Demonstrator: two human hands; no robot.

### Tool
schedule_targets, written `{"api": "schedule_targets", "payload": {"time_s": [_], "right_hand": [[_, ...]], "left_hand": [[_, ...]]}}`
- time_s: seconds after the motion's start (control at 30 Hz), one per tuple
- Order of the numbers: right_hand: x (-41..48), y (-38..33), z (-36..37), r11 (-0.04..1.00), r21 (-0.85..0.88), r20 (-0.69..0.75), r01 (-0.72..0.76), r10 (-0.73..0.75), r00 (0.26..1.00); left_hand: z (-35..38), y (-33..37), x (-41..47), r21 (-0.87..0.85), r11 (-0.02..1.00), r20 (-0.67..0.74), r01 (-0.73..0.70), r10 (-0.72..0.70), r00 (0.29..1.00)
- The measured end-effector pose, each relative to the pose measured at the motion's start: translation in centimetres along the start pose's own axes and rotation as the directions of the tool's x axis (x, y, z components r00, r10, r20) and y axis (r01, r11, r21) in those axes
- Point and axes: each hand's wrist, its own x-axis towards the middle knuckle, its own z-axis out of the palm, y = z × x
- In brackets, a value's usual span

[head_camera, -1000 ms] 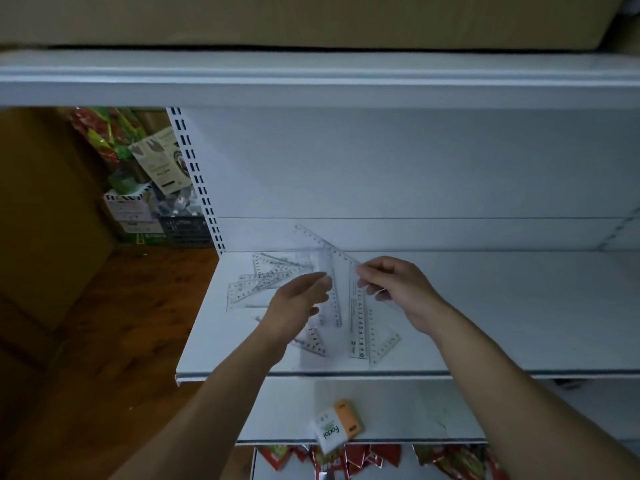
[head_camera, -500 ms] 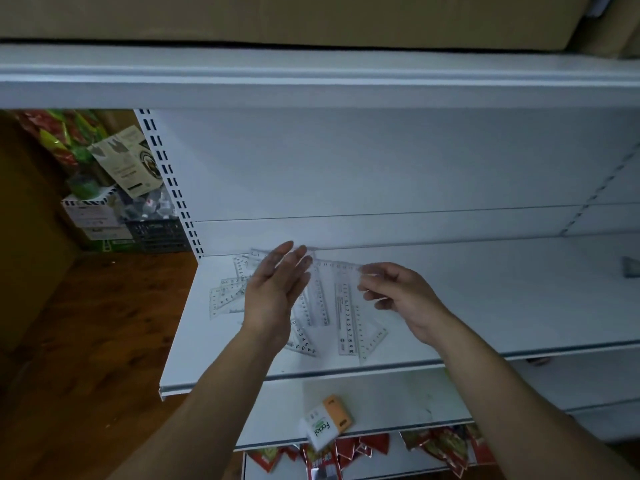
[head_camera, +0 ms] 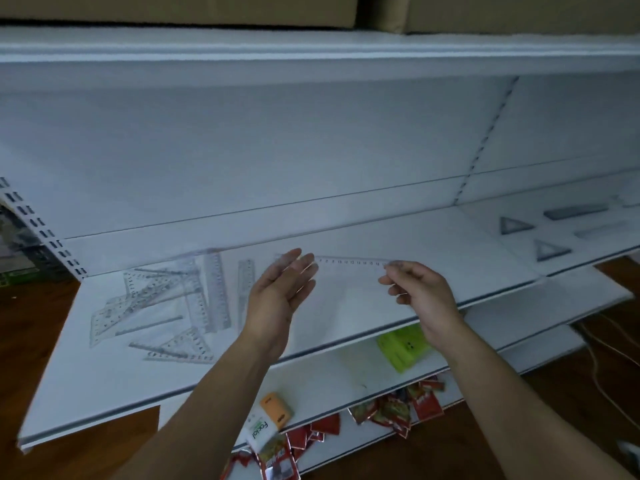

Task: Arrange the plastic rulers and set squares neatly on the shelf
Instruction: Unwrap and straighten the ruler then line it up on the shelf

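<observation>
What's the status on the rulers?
Right hand pinches clear ruler by one end; left hand open at the other. Ruler held over shelf. Jumbled pile of rulers and set squares to its left; nothing in the way.

A shop: white gondola shelving [head_camera: 346, 209], snack packets [head_camera: 391, 414].

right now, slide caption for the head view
Right hand pinches a clear ruler above the shelf, open left hand at its other end

clear ruler [head_camera: 349, 262], white shelf [head_camera: 86, 382], lime-green packet [head_camera: 403, 348]
</observation>
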Motion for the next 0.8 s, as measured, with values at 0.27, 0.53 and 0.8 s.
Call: {"api": "schedule_targets", "payload": {"time_s": [0.27, 0.53, 0.8], "right_hand": [[-0.4, 0.2, -20.4, 0.999, 0.010, -0.239, 0.038, -0.034, 0.970], [-0.7, 0.7, -38.4, 0.999, -0.040, -0.430, 0.028, -0.042, 0.902], [1.4, 1.0, -47.7, 1.000, -0.003, -0.545, 0.015, -0.014, 0.839]], "left_hand": [[16.2, -10.1, 0.2, 0.179, 0.983, 0.098, 0.028, -0.046, 0.994], [32.2, -20.1, -0.3, 0.247, 0.967, 0.235, 0.064, -0.124, 0.964], [41.3, -26.5, 3.0, 0.336, 0.938, 0.317, 0.084, -0.196, 0.928]]}}
